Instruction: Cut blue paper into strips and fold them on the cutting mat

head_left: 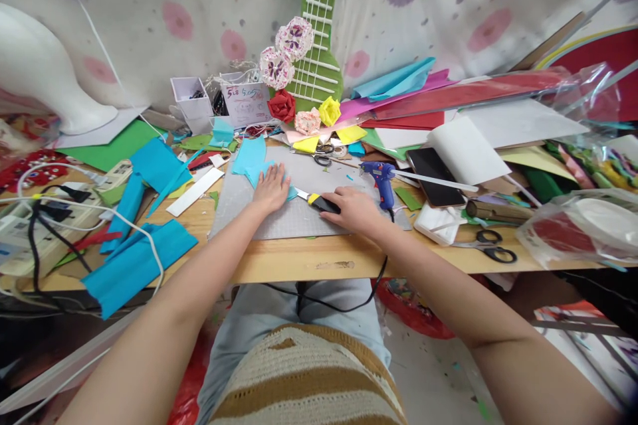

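My left hand [272, 188] lies flat with fingers stretched over light blue crepe paper [250, 154], pressing it on the grey cutting mat [309, 222]. In my right hand [350, 208] is a utility knife [322, 203] with a black and yellow handle. Its blade points left and reaches the paper's edge beside my left hand; the tip is hard to make out. A blue hot glue gun [380, 180] rests just beyond my right hand, at the mat's right side. Scissors [323, 158] with dark handles lie at the mat's back edge.
Blue crepe paper [144, 255] hangs over the table's front edge at left, near a power strip [30, 232] with cables. A phone [435, 177] and black-handled scissors [491, 246] lie at right. A green guitar shape [319, 46] with paper flowers stands at the back.
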### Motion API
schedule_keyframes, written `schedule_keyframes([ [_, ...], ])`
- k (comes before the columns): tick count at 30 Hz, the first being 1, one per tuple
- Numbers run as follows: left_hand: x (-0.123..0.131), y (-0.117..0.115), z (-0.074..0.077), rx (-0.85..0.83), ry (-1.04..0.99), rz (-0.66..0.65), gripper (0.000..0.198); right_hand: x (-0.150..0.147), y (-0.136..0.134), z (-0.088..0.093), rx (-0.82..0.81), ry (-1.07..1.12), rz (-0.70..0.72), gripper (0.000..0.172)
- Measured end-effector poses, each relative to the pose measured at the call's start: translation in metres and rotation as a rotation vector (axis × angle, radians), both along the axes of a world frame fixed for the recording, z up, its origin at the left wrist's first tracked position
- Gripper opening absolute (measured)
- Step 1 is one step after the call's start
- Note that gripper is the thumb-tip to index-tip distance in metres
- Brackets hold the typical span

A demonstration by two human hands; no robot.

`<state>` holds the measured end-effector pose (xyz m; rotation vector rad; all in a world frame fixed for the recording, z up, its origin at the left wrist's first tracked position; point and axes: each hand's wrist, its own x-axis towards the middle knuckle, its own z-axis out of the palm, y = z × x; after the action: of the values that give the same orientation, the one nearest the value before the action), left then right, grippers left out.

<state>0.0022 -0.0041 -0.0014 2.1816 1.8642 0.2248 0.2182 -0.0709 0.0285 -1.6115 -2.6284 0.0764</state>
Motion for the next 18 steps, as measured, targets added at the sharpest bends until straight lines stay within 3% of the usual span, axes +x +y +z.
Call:
schedule_keyframes([
  [4,-0.005,0.008,0.007,-0.044,-0.053,0.004,0.057,-0.004,0.004,0.0,-0.009,0.004,0.009,0.047],
  [9,-0.014,0.025,0.012,0.057,0.097,-0.048,0.053,-0.004,0.01,0.0,0.009,0.003,0.035,0.048],
  [18,-0.017,0.028,-0.004,0.003,0.199,-0.041,0.058,-0.009,0.021,0.0,0.053,-0.003,0.06,0.046],
])
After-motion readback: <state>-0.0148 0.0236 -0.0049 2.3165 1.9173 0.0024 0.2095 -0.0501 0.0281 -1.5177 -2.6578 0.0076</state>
